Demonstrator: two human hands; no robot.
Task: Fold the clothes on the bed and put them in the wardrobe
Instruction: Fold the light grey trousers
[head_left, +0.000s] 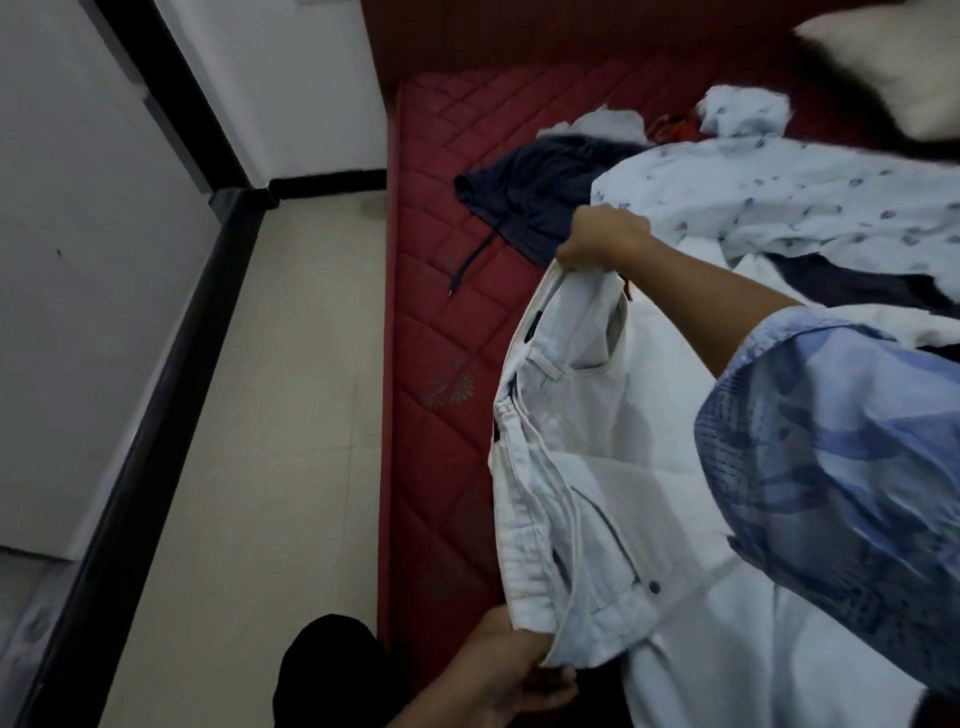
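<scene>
Both hands grip the white trousers (597, 441) by the waistband: right hand (605, 236) at the far end, left hand (511, 670) at the near end.

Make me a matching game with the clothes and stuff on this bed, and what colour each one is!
Things:
1. trousers held at the waistband by the left hand and right hand
2. mattress
3. shorts with a drawstring
4. shirt with small prints

Colours:
A. dark navy
B. pale blue
C. white
D. red

Pairs: 1-C, 2-D, 3-A, 4-B
</scene>
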